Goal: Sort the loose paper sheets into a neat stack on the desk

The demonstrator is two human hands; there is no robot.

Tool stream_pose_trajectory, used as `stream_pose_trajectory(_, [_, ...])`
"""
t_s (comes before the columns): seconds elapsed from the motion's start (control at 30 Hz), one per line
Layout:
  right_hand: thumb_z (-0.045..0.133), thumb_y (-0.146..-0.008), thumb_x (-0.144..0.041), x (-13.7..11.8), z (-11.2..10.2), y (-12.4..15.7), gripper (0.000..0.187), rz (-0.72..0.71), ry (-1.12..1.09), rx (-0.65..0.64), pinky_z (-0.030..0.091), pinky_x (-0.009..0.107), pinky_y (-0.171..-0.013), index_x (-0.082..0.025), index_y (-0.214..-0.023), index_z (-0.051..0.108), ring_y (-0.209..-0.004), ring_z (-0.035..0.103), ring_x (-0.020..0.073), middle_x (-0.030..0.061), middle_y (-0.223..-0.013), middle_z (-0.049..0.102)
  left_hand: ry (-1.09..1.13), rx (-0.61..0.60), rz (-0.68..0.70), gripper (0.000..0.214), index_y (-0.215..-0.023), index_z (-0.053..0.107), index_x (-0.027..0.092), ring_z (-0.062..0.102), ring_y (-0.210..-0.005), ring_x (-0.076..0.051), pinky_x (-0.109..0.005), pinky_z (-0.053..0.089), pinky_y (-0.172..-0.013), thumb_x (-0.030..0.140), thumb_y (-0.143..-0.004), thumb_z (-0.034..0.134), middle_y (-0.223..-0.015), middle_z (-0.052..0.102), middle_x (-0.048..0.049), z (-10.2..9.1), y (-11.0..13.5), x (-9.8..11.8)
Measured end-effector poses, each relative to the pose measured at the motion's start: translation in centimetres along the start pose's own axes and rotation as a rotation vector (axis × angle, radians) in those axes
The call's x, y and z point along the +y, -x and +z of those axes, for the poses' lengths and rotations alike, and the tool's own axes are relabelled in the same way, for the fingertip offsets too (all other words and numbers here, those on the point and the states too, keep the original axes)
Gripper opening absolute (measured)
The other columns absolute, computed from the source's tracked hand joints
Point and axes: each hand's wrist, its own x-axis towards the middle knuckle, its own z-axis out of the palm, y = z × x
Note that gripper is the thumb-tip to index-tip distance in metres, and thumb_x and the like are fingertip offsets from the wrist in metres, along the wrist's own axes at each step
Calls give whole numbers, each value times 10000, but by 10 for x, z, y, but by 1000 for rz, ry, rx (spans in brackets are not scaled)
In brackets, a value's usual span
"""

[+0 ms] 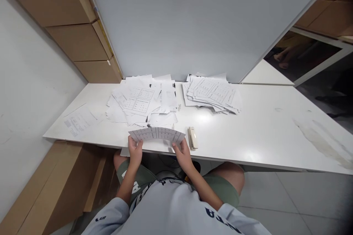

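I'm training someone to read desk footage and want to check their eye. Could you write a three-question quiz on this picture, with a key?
1. True or false: the left hand and the right hand both hold the printed sheet.
2. Which thing lies on the table close to the right hand?
a) a mug
b) a stapler
c) a pair of scissors
3. Fill in: brown cardboard ____ are stacked to the left of the whiteboard.

Key: 1. True; 2. b; 3. boxes.

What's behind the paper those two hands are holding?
Beyond the held paper, a messy pile of sheets lies on the white table; whatever the paper covers is hidden.
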Motion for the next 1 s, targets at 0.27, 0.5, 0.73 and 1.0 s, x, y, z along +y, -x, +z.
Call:
stream_pose_trajectory(0.27, [465, -903, -554, -15, -4, 1, 407, -36, 96, 26, 477, 350, -843, -194, -955, 647, -926, 604, 234, 71, -925, 673, 66, 109, -76, 273, -1006, 562, 254, 639, -1023, -210, -331, 494, -935, 373, -782, 662, -1014, 684, -27, 2, 2, 9])
stream_pose_trajectory(0.5, [503, -875, -545, -5, -8, 4, 387, -36, 110, 65, 495, 358, -827, -195, -934, 657, -902, 622, 233, 68, -900, 692, 73, 116, -51, 197, -880, 521, 263, 633, -847, -183, -294, 518, -819, 322, -767, 671, -857, 635, 2, 3, 6, 10])
stream_pose_trajectory(0.73, [504, -852, -516, -20, -37, 11, 369, -111, 256, -18, 511, 354, -783, -215, -858, 718, -816, 644, 238, 53, -802, 708, 131, 100, -23, 112, -805, 569, 237, 627, -801, -187, -295, 511, -771, 275, -737, 650, -784, 627, -3, -2, 16, 20])
stream_pose_trajectory(1.0, [684, -699, -588, -23, -150, 52, 465, 307, 219, -97, 544, 360, -719, -172, -897, 745, -811, 667, 271, 79, -852, 736, 239, -95, -14, 307, -824, 644, 169, 626, -808, -217, -358, 486, -832, 439, -846, 499, -778, 653, -62, 7, 20, 29])
